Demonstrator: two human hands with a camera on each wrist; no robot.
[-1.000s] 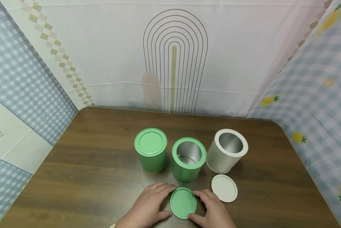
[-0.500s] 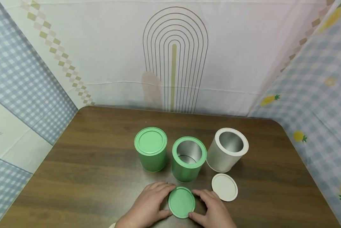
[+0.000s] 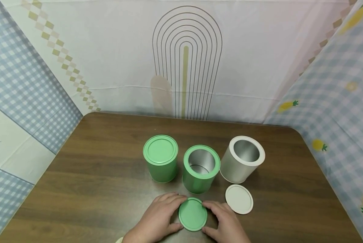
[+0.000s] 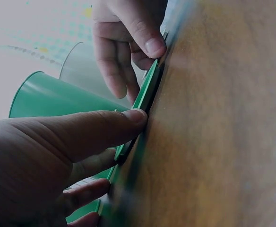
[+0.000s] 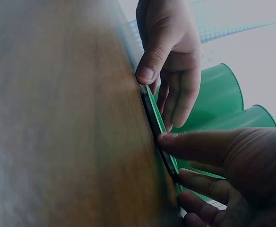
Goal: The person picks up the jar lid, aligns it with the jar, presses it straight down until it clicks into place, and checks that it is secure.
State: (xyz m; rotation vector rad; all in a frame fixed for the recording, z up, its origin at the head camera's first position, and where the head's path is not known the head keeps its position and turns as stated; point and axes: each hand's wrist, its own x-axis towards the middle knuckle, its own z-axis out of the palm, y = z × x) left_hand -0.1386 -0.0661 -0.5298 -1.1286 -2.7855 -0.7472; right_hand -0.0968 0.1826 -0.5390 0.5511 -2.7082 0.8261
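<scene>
A round green can lid (image 3: 192,214) lies flat close over the table in the head view, between both hands. On its left side the left hand (image 3: 158,217) holds the rim, index finger at the back and thumb at the front. Opposite it, the right hand (image 3: 225,222) holds the right side of the rim the same way. Both wrist views show the lid edge-on, with thumb tips at its edge and a dark strip under it. Just behind the lid stands an open green can (image 3: 197,185), its bare metal inside showing.
A green can with its lid on (image 3: 160,152) stands to the left of the open one. At the right is an open white can (image 3: 234,170), with a white lid (image 3: 239,199) lying in front of it. Patterned cloths hang around the wooden table (image 3: 87,185).
The green lid has shifted slightly to the left, toward the left hand. The right hand's index finger has moved in a little with it. The cans and white lid stay put.
</scene>
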